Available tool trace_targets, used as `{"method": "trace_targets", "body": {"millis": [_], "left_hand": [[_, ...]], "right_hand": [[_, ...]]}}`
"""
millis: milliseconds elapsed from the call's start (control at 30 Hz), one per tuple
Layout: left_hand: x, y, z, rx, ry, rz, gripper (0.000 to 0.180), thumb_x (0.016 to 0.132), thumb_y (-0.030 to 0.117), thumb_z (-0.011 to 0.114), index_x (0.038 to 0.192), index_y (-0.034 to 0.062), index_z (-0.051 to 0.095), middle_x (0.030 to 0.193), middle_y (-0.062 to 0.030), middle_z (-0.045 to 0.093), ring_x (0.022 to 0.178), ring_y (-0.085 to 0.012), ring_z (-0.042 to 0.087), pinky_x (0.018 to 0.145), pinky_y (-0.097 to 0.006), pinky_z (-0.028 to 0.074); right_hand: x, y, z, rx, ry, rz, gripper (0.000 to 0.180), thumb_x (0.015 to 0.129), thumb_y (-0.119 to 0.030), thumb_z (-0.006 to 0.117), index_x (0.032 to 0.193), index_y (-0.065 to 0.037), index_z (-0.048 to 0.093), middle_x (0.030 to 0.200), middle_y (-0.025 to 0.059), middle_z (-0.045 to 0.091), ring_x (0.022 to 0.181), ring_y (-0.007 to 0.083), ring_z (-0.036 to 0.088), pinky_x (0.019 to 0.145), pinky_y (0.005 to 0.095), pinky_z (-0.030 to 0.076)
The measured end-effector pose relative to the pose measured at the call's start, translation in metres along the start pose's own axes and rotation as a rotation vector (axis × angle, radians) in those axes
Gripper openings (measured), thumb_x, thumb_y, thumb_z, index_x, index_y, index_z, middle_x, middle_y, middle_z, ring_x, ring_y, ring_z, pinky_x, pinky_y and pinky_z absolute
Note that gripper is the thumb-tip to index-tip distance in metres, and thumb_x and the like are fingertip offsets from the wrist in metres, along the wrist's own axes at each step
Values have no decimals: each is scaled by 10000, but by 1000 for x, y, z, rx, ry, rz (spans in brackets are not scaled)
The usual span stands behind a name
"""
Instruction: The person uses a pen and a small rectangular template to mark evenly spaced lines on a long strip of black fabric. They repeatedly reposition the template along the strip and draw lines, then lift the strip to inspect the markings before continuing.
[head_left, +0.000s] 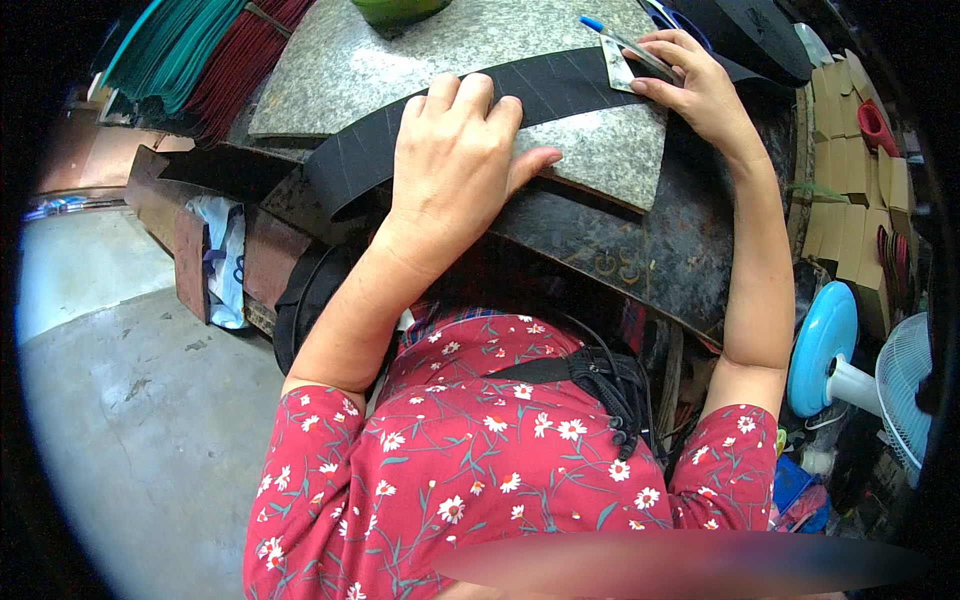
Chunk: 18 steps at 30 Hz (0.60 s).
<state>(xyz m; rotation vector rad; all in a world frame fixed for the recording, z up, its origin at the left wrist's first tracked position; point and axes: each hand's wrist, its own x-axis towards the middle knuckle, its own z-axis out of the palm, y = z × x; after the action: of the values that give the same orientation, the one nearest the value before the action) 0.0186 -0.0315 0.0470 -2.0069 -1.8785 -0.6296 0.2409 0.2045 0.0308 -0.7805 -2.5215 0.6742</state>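
- Granite slab point(400, 70) as the landmark: a grey speckled stone plate lying on a dark, worn workbench point(640, 240), its near edge toward the person.
- Black strip point(560, 85): a long, dark band of flat material lies across the slab from its far right side to its near left corner, where it runs off the stone and curls down over the bench edge. Faint slanted lines cross its surface.
- Left hand point(455, 165): palm down at the slab's near left part, fingers spread and pressing flat on the black strip, thumb resting on the bare stone just beside it. It pins the strip rather than gripping it.
- Right hand point(695, 85): at the slab's far right corner, fingers closed on a small pale template piece point(620, 68) held against the strip, with a blue-capped pen point(610, 35) pinched alongside it, tip pointing away to the left.
- Green object point(400, 10): sits at the slab's far edge, mostly cut off by the frame.
- Stacked sheets in teal and dark red point(210, 55): left of the slab, beyond the bench.
- Cardboard boxes point(850, 170): stacked right of the slab.
- Blue fan point(860, 370): below those boxes, near the person's right elbow.
- Concrete floor point(130, 420): well to the slab's near left.
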Motion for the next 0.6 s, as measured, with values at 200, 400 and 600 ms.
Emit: {"method": "trace_targets", "body": {"millis": [200, 400, 600], "left_hand": [[16, 7, 9, -71, 61, 41, 433, 762, 460, 811, 952, 84, 710, 978, -90, 613, 1002, -286, 576, 823, -398, 485], [25, 13, 17, -95, 34, 69, 475, 833, 444, 775, 1150, 92, 748, 955, -112, 614, 935, -303, 587, 835, -401, 510], [26, 11, 23, -80, 23, 69, 429, 776, 441, 804, 1040, 110, 735, 980, -92, 611, 1014, -289, 573, 868, -413, 482]], "right_hand": [[3, 7, 3, 74, -22, -87, 440, 890, -220, 809, 1265, -18, 702, 1323, 60, 595, 1196, 206, 622, 1018, 317, 502], [1, -4, -1, -53, 75, -86, 387, 880, -191, 806, 1217, -27, 713, 1249, 74, 642, 1150, 188, 655, 981, 311, 525], [-5, -13, -15, -408, 145, -6, 323, 907, -292, 758, 1193, -144, 746, 1189, -1, 696, 1062, 228, 713, 912, 364, 562]]}}
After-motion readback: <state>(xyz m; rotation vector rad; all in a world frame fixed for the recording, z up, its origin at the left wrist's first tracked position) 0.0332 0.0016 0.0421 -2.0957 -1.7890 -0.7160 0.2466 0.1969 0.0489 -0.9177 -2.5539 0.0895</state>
